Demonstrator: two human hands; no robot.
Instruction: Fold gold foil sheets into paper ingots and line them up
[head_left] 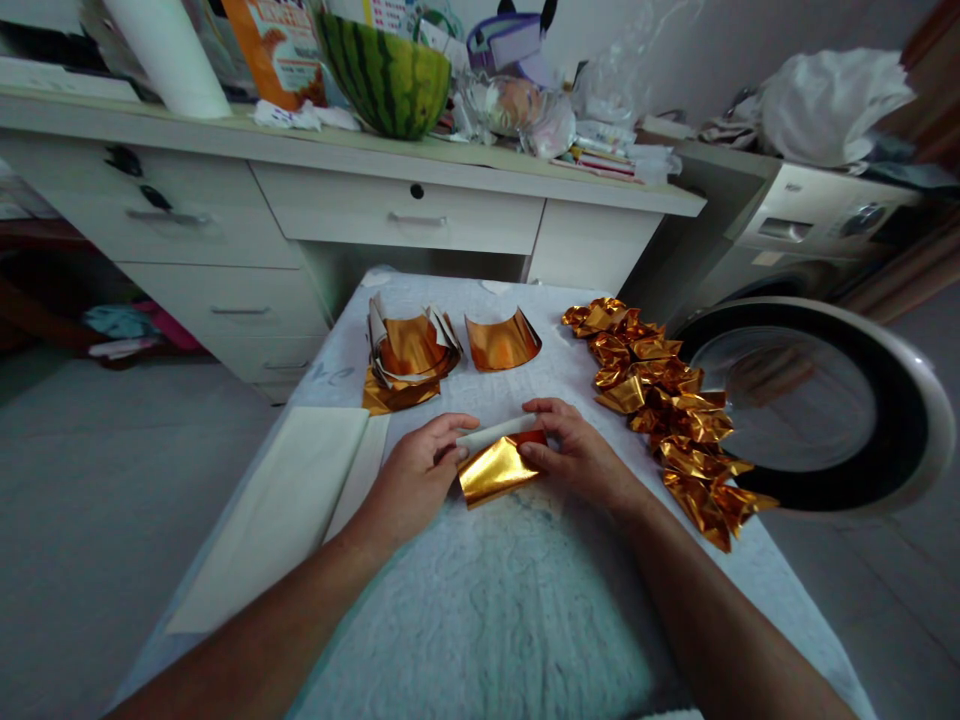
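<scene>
A gold foil sheet with a pale rolled edge along its top is held between both hands above the table. My left hand pinches its left end, and my right hand grips its right end with the thumb on the gold face. Beyond them lies a stack of curled gold sheets with pale backs, and to its right a single curved gold sheet. Folded, crumpled gold pieces form a long row at the right side of the table.
White paper sheets lie at the left of the cloth-covered table. Behind stands a white desk with a cut watermelon and bags. At the right, a washing machine door hangs open beside the table.
</scene>
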